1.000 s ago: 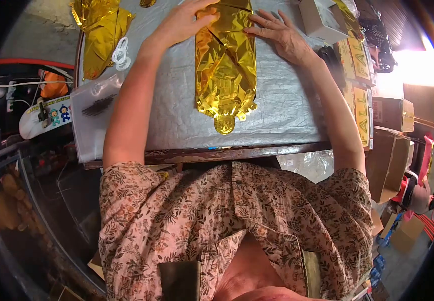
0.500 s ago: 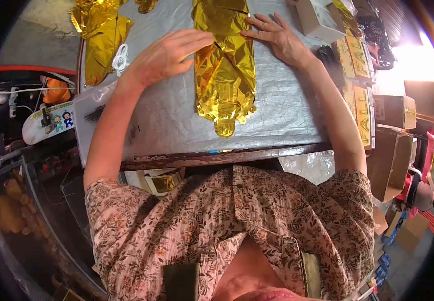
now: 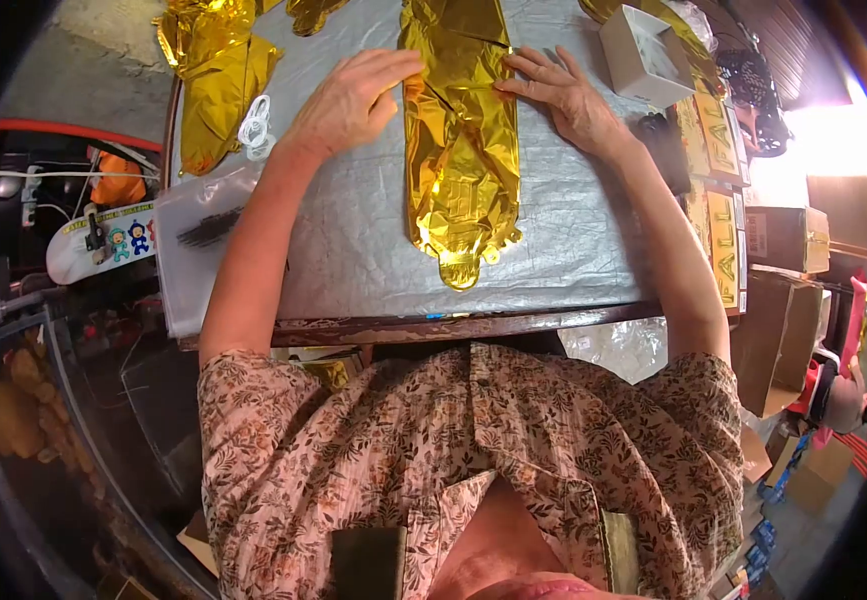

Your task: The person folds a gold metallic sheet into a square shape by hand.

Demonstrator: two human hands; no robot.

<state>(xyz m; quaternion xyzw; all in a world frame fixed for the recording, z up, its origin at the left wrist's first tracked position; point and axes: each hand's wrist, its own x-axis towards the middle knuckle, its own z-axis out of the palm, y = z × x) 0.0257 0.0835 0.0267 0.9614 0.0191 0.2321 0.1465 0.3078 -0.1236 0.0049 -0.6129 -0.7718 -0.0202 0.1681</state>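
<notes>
A flat gold foil balloon [image 3: 460, 150] lies lengthwise on the grey table cover [image 3: 353, 240], its neck pointing toward me near the front edge. My left hand [image 3: 353, 100] rests flat on the cover, fingertips touching the balloon's left edge. At the balloon's right edge, my right hand [image 3: 563, 95] presses down with its fingers spread. Neither hand grips anything.
More crumpled gold foil [image 3: 215, 75] lies at the table's far left beside a white plastic ring piece [image 3: 255, 122]. A clear plastic bag [image 3: 203, 235] hangs over the left edge. A small white box [image 3: 643, 55] and yellow lettered cards [image 3: 718, 200] sit on the right. Cardboard boxes [image 3: 783, 330] stand beyond.
My left hand lifted off the balloon, swung left, then came back down beside its left edge. The right hand stayed on the right edge. The view shifted slightly.
</notes>
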